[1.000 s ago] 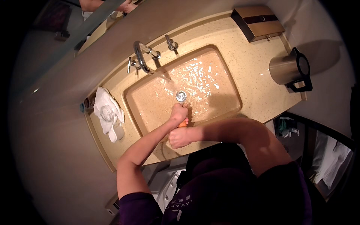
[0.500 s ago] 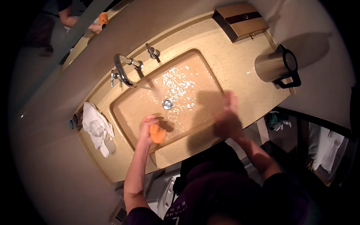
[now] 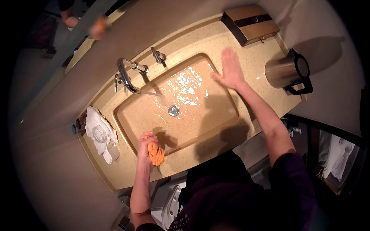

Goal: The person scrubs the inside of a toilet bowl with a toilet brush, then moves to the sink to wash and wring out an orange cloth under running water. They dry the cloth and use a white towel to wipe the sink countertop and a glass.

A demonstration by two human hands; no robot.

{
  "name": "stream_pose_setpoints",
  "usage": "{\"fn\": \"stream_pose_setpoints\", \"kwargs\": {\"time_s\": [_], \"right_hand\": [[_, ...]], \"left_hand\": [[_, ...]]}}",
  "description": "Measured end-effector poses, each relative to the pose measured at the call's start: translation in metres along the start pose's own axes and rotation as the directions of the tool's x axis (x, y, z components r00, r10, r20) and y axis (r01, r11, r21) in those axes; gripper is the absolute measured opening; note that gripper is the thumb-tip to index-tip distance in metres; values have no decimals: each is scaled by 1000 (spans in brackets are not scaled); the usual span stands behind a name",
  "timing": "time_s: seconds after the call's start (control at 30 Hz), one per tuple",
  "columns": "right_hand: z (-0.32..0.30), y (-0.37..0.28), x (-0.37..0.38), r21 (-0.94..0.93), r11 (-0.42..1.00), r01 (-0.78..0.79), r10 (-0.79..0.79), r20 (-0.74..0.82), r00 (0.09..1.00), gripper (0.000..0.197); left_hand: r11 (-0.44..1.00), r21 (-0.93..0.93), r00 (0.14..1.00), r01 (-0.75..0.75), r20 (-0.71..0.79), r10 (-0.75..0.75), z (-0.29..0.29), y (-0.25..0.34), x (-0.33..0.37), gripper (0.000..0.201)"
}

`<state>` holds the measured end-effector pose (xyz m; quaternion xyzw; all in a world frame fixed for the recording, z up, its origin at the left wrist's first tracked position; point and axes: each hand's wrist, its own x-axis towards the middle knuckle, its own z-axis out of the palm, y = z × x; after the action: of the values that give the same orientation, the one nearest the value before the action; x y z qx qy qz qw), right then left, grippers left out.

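Note:
My left hand (image 3: 145,145) is closed around a bunched orange cloth (image 3: 156,153) at the near left rim of the sink. Folds of the cloth stick out on the right side of the fist. My right hand (image 3: 232,71) is stretched out open over the counter beside the sink's far right corner, slightly blurred. It holds nothing, and its thumb points toward the basin. The beige rectangular sink (image 3: 216,115) has shallow rippling water in it. A thin stream runs from the chrome faucet (image 3: 124,73) toward the round drain plug (image 3: 174,111).
Beyond my right hand stand a brown box (image 3: 250,25) and a steel kettle (image 3: 283,73) with a black handle. Left of the sink lie a white towel (image 3: 94,119) and an upside-down-looking glass (image 3: 100,134). A tap handle (image 3: 158,56) rises behind the basin. A mirror (image 3: 50,50) runs along the wall.
My right hand has swept away from me, from the near right rim to the counter by the far corner. My left hand with the orange cloth has drawn slightly toward me and left.

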<state>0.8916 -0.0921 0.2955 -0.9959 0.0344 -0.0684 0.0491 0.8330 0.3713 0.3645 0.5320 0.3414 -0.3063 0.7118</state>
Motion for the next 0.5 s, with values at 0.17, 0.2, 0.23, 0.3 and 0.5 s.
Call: {"fn": "stream_pose_setpoints", "kwargs": {"time_s": [0.17, 0.2, 0.23, 0.3, 0.5], "right_hand": [[15, -89, -31, 313, 901, 299, -388, 278, 879, 96], [37, -97, -37, 344, 868, 357, -430, 164, 888, 94], [49, -103, -43, 351, 864, 361, -435, 158, 886, 94], [61, -112, -56, 343, 868, 360, -412, 91, 906, 89], [25, -134, -80, 244, 966, 90, -114, 86, 990, 84]], "left_hand": [[975, 148, 984, -165, -38, 173, -19, 38, 16, 37], [948, 227, 971, -224, -37, 238, -18, 50, 25, 41], [947, 229, 969, -227, -44, 243, -17, 62, 31, 41], [859, 412, 921, -303, -105, 375, -16, 89, 36, 49], [723, 648, 852, -240, -217, 477, -17, 145, 54, 91]]}}
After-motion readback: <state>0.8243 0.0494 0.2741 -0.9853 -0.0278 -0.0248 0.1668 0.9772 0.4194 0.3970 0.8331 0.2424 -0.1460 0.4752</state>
